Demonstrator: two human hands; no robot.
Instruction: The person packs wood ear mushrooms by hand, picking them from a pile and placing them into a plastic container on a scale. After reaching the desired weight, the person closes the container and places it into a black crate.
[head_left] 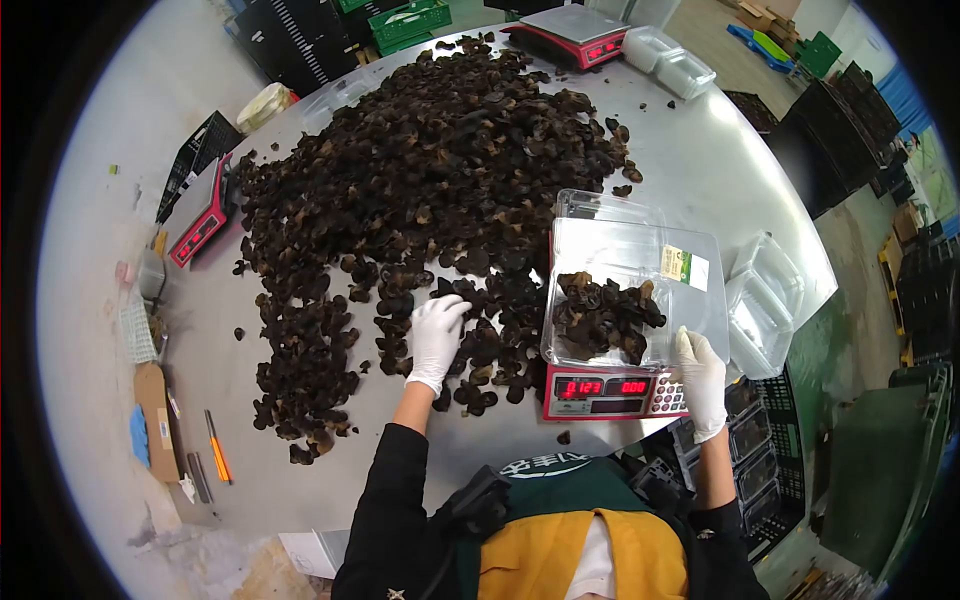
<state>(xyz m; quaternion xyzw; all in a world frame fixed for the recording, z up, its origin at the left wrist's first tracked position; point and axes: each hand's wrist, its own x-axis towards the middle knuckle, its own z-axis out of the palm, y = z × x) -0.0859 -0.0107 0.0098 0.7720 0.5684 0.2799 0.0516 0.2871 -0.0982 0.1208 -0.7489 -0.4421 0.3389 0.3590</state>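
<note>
Dark brown wood ear mushrooms (430, 150) cover much of the metal table in a large heap, with looser pieces near its front. Over these front pieces is my left hand (436, 335) in a white glove, its fingers slightly apart and bent; no mushroom shows in its grasp. A clear plastic container (600, 240) sits on the red scale (600, 408) with a clump of mushrooms (608, 315) inside. My gloved right hand (703, 385) is at the container's right front corner, its fingers closed at the edge and partly hidden. The scale's red display reads about 0.123.
Stacked clear containers (762, 305) stand right of the scale. Another scale (572, 35) and more containers (668, 62) are at the back; a third scale (203, 215) stands left. An orange cutter (217, 447) lies front left. Black crates (765, 450) sit below the right edge.
</note>
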